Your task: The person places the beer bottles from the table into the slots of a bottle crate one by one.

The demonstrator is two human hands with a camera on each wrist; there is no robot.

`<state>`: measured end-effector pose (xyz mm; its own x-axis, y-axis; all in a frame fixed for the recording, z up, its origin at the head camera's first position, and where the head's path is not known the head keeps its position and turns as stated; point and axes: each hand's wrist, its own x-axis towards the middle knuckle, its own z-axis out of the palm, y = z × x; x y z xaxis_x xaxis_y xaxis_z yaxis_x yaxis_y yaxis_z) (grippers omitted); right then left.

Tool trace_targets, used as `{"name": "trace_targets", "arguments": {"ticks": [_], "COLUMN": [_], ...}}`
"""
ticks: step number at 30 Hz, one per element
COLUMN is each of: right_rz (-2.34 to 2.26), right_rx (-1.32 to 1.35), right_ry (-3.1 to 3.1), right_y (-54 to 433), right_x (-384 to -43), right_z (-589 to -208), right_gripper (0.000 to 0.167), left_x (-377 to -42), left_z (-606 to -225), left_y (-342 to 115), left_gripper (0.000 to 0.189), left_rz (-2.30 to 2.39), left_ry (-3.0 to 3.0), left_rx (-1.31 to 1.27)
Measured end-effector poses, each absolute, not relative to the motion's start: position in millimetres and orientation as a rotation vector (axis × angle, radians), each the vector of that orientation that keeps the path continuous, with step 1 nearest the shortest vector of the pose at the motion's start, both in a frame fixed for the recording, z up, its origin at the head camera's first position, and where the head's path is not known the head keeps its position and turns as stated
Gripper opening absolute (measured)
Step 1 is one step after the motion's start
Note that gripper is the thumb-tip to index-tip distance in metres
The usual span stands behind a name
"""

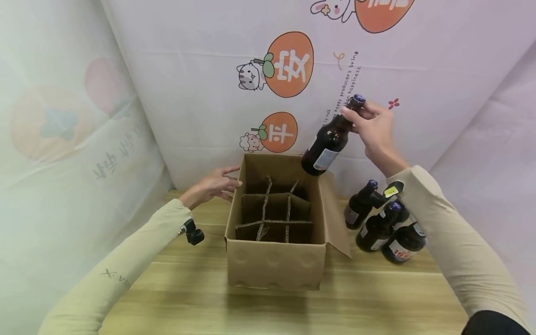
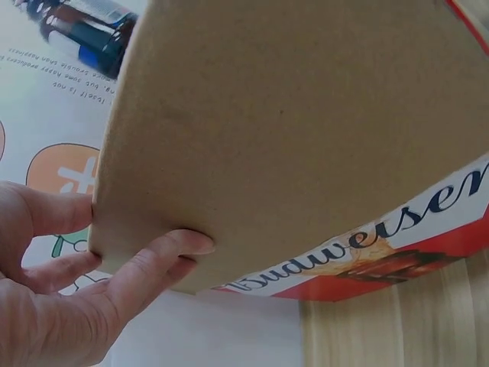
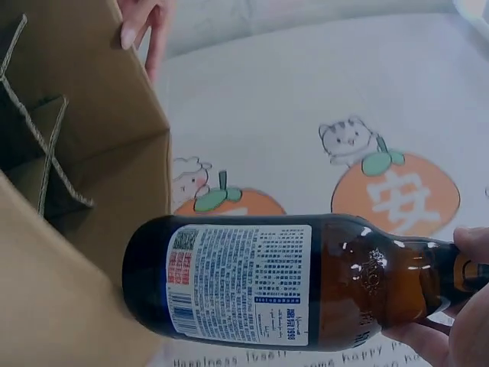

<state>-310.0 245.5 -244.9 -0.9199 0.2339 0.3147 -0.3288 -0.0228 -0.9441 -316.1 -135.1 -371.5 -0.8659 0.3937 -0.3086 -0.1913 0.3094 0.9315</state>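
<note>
My right hand (image 1: pixel 374 128) grips a dark brown beer bottle (image 1: pixel 328 146) by its neck. The bottle is tilted, its base over the right back corner of an open cardboard box (image 1: pixel 276 260). A white label with small print faces the right wrist view. Cardboard dividers (image 1: pixel 264 209) split the inside of the box into compartments, and I see no bottle in them. At the box's left back corner, my left hand (image 1: pixel 215 183) touches the wall; in the left wrist view its fingers (image 2: pixel 153 264) lie against the outer cardboard, the thumb side near the edge.
Several more bottles (image 1: pixel 372 237) stand on the wooden table (image 1: pixel 176 288) to the right of the box, partly behind my right forearm. One box flap (image 1: pixel 335 214) hangs outward on that side. A printed white cloth (image 1: pixel 201 93) forms the back wall close behind.
</note>
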Motion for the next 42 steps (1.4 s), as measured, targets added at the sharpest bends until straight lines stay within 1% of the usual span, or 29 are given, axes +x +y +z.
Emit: {"name": "trace_targets", "arguments": {"ticks": [5, 11, 17, 20, 23, 26, 30, 35, 40, 42], "right_rz": [1.986, 2.023, 1.964, 1.957, 1.990, 2.029, 2.058, 2.040, 1.840, 1.784], "right_rx": [0.140, 0.107, 0.062, 0.031, -0.002, -0.010, 0.019, 0.111, 0.202, 0.210], "right_ry": [-1.918, -1.998, -2.116, -2.161, -2.182, -2.188, -2.183, -2.205, -2.352, -2.405], "right_y": [223, 192, 168, 157, 147, 135, 119, 106, 105, 103], "right_x": [-319, -336, -350, -354, -357, -360, -365, -367, -368, -368], "right_z": [-251, -264, -273, -282, -294, -306, -318, -322, -336, -347], "right_gripper": [0.041, 0.044, 0.039, 0.035, 0.035, 0.039, 0.042, 0.045, 0.042, 0.038], "left_x": [-316, -315, -316, -316, -315, -314, -311, -312, -316, -314], "left_z": [-370, -371, -369, -368, -368, -369, -371, -372, -375, -376], "left_y": [-134, -133, -131, -130, -129, -131, -140, -146, -138, -136], "left_gripper": [0.077, 0.077, 0.076, 0.076, 0.076, 0.075, 0.074, 0.075, 0.076, 0.076], "left_rz": [1.589, 1.585, 1.574, 1.576, 1.583, 1.585, 1.596, 1.596, 1.616, 1.625], "left_ry": [2.101, 2.111, 2.124, 2.121, 2.114, 2.114, 2.108, 2.100, 2.084, 2.071], "left_rx": [0.159, 0.164, 0.157, 0.159, 0.149, 0.139, 0.129, 0.136, 0.153, 0.151]}}
